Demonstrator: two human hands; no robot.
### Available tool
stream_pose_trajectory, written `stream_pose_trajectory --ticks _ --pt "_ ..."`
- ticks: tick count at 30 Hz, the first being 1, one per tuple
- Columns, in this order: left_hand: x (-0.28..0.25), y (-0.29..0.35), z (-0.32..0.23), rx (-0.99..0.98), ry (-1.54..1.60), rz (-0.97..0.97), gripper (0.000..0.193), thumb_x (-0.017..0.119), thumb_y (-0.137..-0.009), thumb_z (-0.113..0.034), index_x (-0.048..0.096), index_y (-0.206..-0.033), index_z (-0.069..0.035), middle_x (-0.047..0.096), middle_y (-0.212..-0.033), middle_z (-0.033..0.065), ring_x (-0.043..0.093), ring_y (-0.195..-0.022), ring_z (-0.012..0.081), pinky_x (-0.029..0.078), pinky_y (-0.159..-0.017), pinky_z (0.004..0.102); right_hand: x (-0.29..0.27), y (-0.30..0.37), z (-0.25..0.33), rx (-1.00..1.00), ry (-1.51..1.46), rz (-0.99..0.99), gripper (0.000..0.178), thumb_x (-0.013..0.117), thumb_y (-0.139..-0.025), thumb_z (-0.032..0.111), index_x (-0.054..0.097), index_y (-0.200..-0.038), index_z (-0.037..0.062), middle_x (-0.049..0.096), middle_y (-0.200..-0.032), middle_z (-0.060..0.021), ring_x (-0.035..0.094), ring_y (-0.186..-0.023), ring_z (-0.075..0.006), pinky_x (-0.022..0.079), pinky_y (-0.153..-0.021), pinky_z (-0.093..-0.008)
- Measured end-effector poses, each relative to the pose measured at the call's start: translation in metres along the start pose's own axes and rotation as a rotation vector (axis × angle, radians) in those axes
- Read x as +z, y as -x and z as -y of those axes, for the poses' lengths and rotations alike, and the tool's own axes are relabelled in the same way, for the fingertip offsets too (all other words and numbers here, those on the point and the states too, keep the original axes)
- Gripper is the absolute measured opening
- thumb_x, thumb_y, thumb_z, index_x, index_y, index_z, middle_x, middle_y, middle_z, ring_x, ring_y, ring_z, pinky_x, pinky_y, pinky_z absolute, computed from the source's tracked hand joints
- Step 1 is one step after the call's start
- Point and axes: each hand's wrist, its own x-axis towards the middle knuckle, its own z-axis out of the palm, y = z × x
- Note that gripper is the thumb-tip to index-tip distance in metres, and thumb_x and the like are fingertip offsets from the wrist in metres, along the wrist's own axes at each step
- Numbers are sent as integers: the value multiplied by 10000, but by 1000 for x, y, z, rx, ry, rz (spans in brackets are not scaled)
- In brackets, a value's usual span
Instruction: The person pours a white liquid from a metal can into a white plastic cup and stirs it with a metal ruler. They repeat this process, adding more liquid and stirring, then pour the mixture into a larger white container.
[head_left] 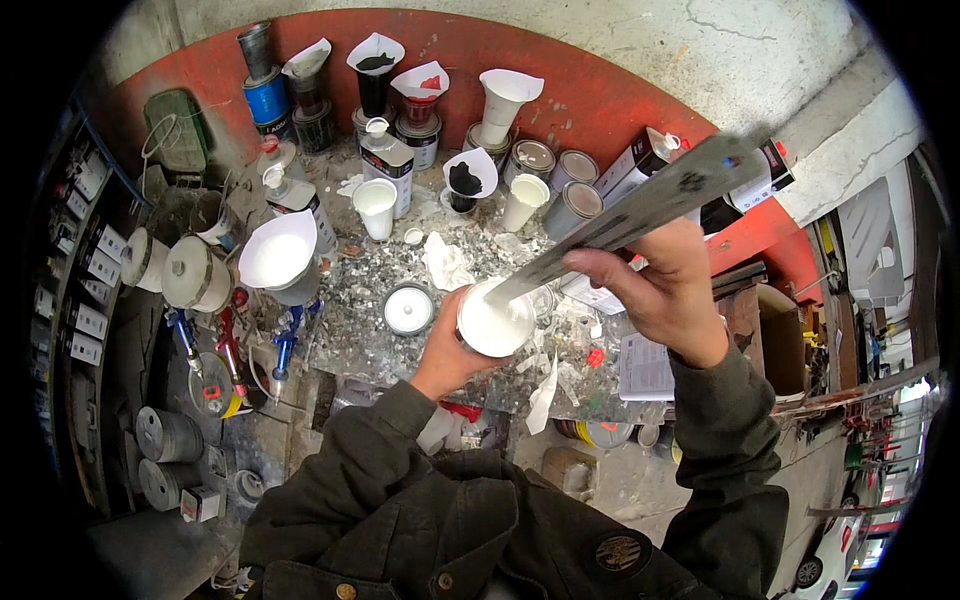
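My left hand [445, 350] is wrapped round the side of a round container of white paint [498, 328] over the bench. My right hand [683, 287] grips a long, flat grey stirring stick [640, 208] between thumb and fingers. The stick slants up to the right, and its lower end dips into the white paint. Just left of the container lies a round white lid [408, 310]. Crumpled white paper [447, 262] sits behind my left hand. Beyond it stand a white plastic cup [375, 208] and a cream cup [525, 200].
The bench [350, 335] is crusted with paint. Paper strainers, such as a white one [278, 250], rest in containers along the left and back. Spray guns [232, 352] hang at the left edge. Metal cans [575, 207] and a printed sheet [645, 368] are at the right.
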Motion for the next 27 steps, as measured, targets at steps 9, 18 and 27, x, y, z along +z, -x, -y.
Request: stream_pose_trajectory --ticks 9,18,27 --pt "0 -6 -5 3 28 -24 956 962 -592 -106 470 -1409 -38 503 -1353 104 513 -1293 265 417 -1097 386 34 38 -30 88 -4 27 172 771 -880 121 743 -1025 32 706 -836 -148 666 -693 -309 502 -621 -359" --pt "-1 -13 9 12 69 -42 973 967 -602 -118 452 -1423 -30 502 -1365 104 513 -1291 258 411 -1107 386 29 20 5 18 14 -127 212 769 -877 95 752 -1078 27 725 -836 -139 694 -681 -252 518 -627 -319" --pt "-1 -13 4 -35 62 -28 990 968 -595 -106 440 -1429 -27 489 -1376 106 507 -1298 250 417 -1107 379 6 3 -3 199 -75 -151 139 771 -894 106 727 -984 9 694 -760 -90 599 -621 -125 468 -581 -277"
